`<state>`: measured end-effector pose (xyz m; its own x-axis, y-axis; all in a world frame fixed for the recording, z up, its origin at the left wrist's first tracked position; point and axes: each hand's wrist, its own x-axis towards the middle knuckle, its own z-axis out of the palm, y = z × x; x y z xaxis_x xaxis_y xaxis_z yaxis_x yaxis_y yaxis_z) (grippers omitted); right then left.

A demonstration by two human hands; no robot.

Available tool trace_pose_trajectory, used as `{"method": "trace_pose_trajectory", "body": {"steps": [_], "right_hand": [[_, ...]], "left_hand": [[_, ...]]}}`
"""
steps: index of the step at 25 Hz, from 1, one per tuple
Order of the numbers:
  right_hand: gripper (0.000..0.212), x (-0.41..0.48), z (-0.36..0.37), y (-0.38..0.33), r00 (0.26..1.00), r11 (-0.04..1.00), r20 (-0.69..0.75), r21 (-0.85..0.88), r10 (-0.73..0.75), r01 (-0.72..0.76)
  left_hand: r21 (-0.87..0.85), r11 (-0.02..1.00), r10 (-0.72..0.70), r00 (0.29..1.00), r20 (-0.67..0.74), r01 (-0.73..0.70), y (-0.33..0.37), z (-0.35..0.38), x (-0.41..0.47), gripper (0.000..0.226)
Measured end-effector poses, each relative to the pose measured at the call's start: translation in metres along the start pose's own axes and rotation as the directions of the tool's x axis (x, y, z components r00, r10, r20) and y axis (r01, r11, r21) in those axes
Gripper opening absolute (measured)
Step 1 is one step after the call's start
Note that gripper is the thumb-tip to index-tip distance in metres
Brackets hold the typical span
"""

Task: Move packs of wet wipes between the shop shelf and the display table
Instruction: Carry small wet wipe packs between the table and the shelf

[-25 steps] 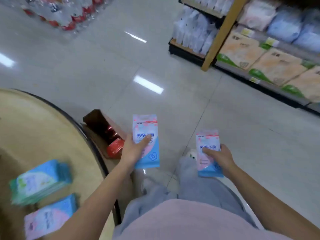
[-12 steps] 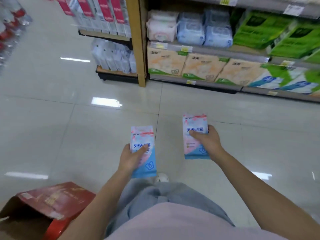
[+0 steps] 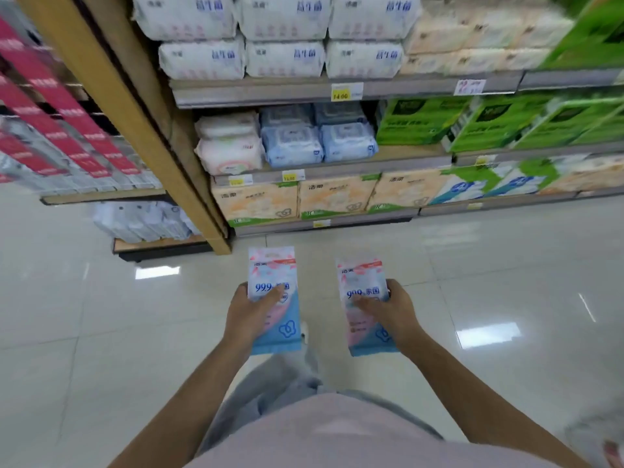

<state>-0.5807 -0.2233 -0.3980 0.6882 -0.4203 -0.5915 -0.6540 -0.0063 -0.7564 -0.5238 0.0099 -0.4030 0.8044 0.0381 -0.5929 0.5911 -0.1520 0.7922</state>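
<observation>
Before the shelf point(image 3: 354, 170) — nearer now — left grip point(image 3: 248, 310) clasps left pack point(image 3: 273, 268), right grip point(image 3: 393, 312) right pack point(image 3: 359, 275).

You wear a pale pinkish-mauve top point(image 3: 337, 430); loose grey-blue trousers point(image 3: 270, 390) show below it; a white shoe point(image 3: 305, 332) peeks beyond.

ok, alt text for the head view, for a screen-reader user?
A person's left hand and right hand each hold a pink-and-blue wet-wipe pack, the left pack and the right pack, above a glossy tiled floor. Ahead, a shop shelf holds stacked tissue and wipe packages.
</observation>
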Motion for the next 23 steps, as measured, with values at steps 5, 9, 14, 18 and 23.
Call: {"method": "trace_pose_trajectory", "body": {"steps": [5,9,14,18,23], "right_hand": [[0.029,0.048,-0.025,-0.084,0.991,0.985,-0.133,0.167,-0.03,0.052],[0.028,0.092,-0.049,-0.148,0.981,0.949,-0.16,0.277,-0.11,0.152],[0.029,0.154,-0.087,-0.245,0.948,0.87,-0.124,0.378,-0.292,0.318],[0.035,0.184,-0.126,-0.343,0.869,0.799,-0.058,0.367,-0.491,0.476],[0.045,0.211,-0.155,-0.47,0.658,0.604,-0.015,0.381,-0.753,0.7]], "left_hand": [[0.047,0.989,0.129,0.979,0.16,-0.138,0.13,0.046,0.085,0.04],[-0.002,0.972,0.229,0.948,0.223,-0.234,0.201,0.091,0.119,0.039],[-0.145,0.926,0.372,0.907,0.195,-0.349,0.286,0.143,0.129,0.033],[-0.253,0.866,0.466,0.88,0.098,-0.431,0.359,0.172,0.125,0.045],[-0.334,0.751,0.592,0.805,-0.04,-0.569,0.427,0.196,0.124,0.041]]}}
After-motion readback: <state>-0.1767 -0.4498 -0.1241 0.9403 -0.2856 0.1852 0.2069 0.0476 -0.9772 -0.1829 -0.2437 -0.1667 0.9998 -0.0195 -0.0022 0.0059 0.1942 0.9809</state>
